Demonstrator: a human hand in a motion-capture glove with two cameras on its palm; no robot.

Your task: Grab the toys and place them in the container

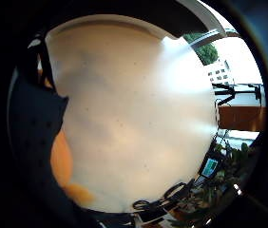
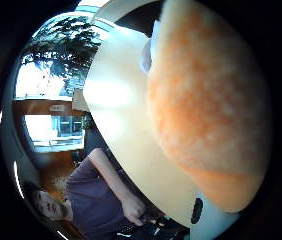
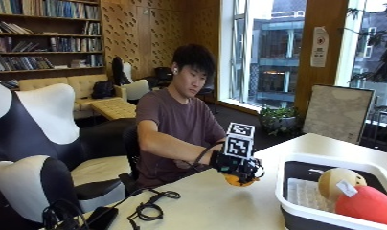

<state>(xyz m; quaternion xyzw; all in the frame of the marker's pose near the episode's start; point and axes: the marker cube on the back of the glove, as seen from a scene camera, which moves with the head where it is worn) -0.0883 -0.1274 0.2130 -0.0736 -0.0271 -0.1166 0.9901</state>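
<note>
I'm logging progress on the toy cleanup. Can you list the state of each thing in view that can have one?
gloved right hand: raised above the table, fingers curled round the orange toy.
orange toy: held, off the table, not yet in the container.
white container: on the table, open at the top, already holding toys.
beige round toy: inside the container.
red toy: inside the container, beside the beige one.
</note>
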